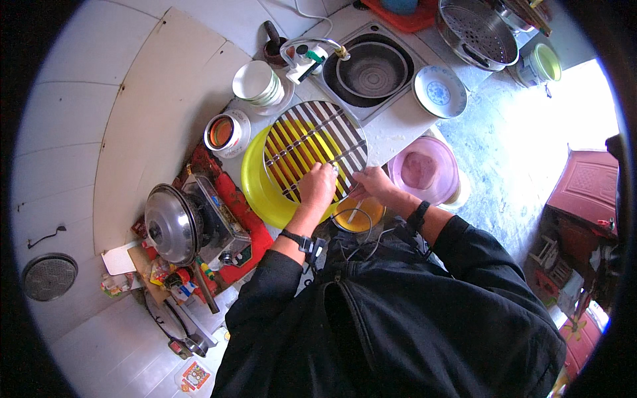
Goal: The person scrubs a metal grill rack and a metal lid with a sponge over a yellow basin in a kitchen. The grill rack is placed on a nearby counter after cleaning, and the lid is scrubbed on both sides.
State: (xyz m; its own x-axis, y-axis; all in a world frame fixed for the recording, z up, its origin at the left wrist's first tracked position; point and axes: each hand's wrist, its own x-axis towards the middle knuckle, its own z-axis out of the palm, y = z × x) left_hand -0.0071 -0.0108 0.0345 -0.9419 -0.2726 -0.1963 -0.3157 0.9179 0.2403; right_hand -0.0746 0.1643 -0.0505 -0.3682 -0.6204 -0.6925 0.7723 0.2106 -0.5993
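Observation:
A round slatted rack with a thin metal rim lies tilted over a yellow plastic basin. Its slats look brown on one side and catch bright light on the other. My right hand grips the rim at the near right. My left hand presses on the slats near the front with curled fingers. Something small and shiny shows at those fingertips, too small to make out. Below the rack, a bowl of orange-yellow colour, with a pale stick-like thing in it, is partly hidden by the rack and my right hand.
Behind the rack are a sink holding a dark pan, a faucet, stacked bowls and plates. A gas stove with a lidded wok stands left. A pink basin sits right, a steamer pot far back.

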